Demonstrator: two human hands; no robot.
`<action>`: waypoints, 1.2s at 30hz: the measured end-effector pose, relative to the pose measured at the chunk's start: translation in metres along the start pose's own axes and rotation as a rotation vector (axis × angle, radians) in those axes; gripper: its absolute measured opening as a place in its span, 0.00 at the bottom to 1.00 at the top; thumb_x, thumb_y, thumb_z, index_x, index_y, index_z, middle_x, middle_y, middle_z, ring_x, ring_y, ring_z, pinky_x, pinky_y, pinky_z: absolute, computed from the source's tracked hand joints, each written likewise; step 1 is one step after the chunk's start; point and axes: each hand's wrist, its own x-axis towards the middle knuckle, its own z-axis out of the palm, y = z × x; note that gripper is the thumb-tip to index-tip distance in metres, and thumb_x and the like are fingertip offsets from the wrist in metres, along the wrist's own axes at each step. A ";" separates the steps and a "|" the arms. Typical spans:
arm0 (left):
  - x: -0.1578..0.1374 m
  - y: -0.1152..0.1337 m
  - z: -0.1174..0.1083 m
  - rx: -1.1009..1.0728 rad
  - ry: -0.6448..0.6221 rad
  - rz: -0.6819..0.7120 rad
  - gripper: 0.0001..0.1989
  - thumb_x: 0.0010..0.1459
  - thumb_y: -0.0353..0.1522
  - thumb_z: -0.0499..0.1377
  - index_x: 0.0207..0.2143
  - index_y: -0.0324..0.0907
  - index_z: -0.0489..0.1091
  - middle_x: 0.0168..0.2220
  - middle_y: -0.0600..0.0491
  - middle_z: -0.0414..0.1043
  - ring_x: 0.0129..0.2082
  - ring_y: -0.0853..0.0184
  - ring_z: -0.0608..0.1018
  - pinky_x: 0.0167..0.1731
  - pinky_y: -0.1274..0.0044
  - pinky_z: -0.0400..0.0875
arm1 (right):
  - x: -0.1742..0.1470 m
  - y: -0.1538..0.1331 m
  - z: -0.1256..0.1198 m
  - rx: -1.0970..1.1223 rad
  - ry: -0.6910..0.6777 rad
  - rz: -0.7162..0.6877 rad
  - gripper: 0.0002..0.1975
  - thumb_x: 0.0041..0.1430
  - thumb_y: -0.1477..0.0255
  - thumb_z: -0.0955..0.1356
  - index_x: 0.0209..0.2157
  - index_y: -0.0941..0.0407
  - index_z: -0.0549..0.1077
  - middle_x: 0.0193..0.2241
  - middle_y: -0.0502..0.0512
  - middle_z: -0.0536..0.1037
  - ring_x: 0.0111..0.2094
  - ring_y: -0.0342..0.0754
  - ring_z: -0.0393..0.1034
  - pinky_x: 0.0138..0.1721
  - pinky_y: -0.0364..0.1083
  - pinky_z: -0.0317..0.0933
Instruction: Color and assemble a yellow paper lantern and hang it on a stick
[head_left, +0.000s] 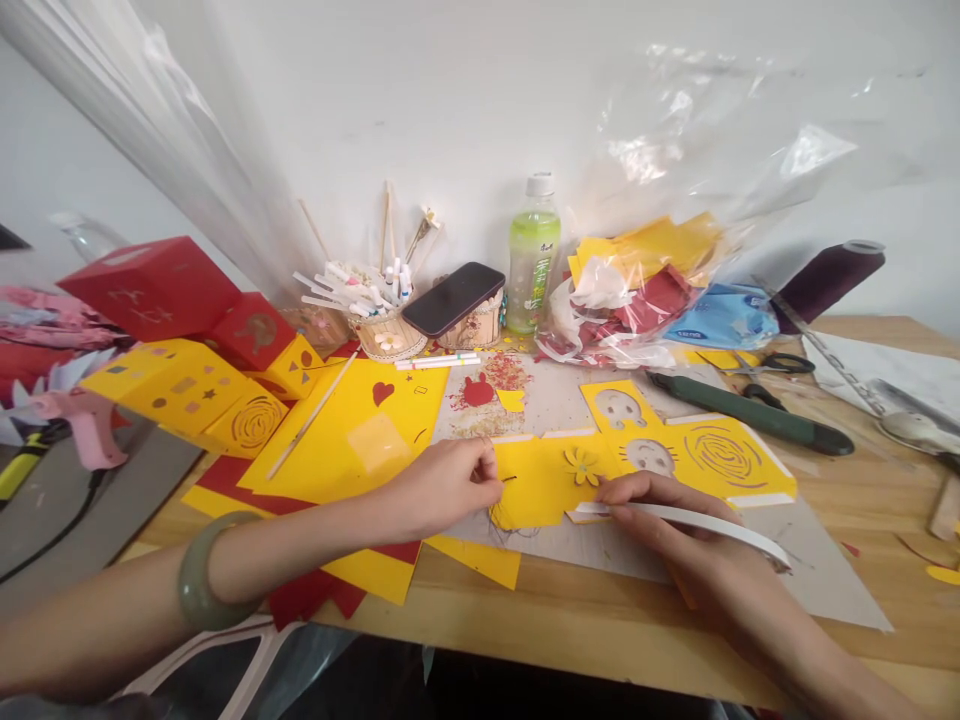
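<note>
A yellow paper cut-out [536, 485] lies flat in front of me, with a flower shape, face shapes and a swirl cut into it. White strips run along several of its edge flaps. My left hand [450, 485] is closed at the cut-out's left end, fingers curled in; what they hold, if anything, is hidden. Between the thumb and fingers of my right hand [690, 530] is a roll of white tape [720, 522], seen as a curved band. Its near end reaches the cut-out's lower flap, below the flower.
Red and yellow paper boxes [172, 385] stand at left beside a pink glue gun [79, 415]. A marker basket [390, 335], phone [457, 297], green bottle [534, 255] and plastic bag [622, 320] line the back. A green-handled cutter [750, 412] and scissors [784, 364] lie right.
</note>
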 end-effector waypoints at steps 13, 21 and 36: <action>-0.009 0.003 -0.023 -0.607 -0.231 -0.249 0.13 0.48 0.35 0.60 0.36 0.39 0.65 0.17 0.61 0.62 0.15 0.79 0.59 0.16 0.84 0.49 | 0.001 0.004 -0.001 0.042 0.013 -0.004 0.12 0.48 0.58 0.68 0.24 0.52 0.74 0.32 0.51 0.78 0.39 0.53 0.69 0.37 0.46 0.59; 0.003 -0.021 -0.074 -0.342 -0.235 -0.156 0.12 0.48 0.38 0.61 0.31 0.37 0.70 0.17 0.58 0.64 0.14 0.79 0.56 0.15 0.82 0.44 | 0.000 0.004 0.000 0.039 0.003 -0.002 0.11 0.48 0.59 0.68 0.25 0.52 0.74 0.33 0.52 0.78 0.40 0.54 0.69 0.38 0.47 0.59; 0.007 -0.051 -0.069 -0.077 0.355 -0.078 0.09 0.49 0.33 0.57 0.32 0.38 0.71 0.30 0.52 0.71 0.26 0.70 0.71 0.26 0.78 0.65 | -0.002 -0.001 0.006 -0.052 -0.016 -0.001 0.10 0.49 0.59 0.67 0.25 0.51 0.73 0.30 0.50 0.77 0.38 0.52 0.69 0.37 0.45 0.61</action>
